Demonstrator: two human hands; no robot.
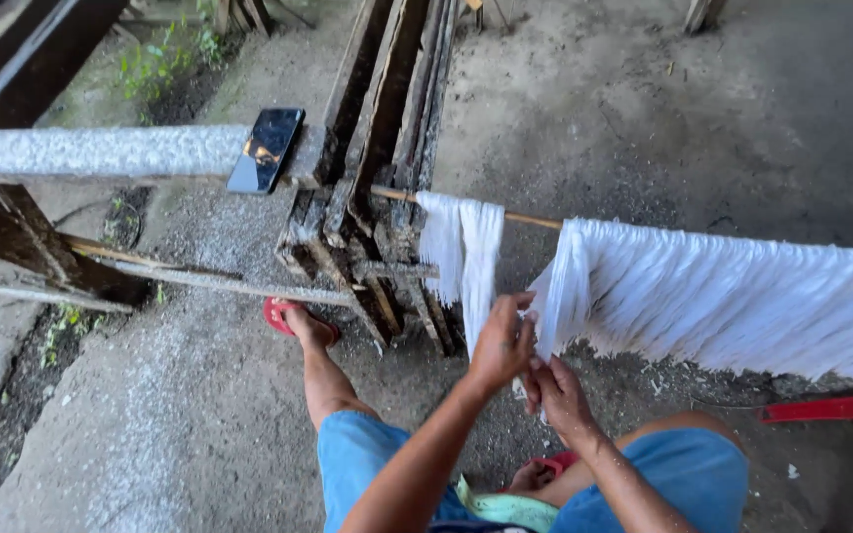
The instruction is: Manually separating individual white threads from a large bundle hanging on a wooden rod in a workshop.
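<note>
A thin wooden rod point(530, 219) runs across at hand height, hung with a broad curtain of white noodle strands point(733, 296) to the right and a narrower white hank point(464, 252) to the left — between them lies an open gap where the bare rod shows. The left hand point(502, 342) and right hand point(557, 393) sit just below that gap. A dark weathered timber frame point(379, 197) blocks the way left — the grey concrete floor point(703, 109) beyond the rod lies open.

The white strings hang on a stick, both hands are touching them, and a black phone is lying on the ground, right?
Not quite. The black phone lies up on the pale beam, not on the ground. The head view shows it. The white strings do hang on the stick, with the left hand and right hand at them.
</note>
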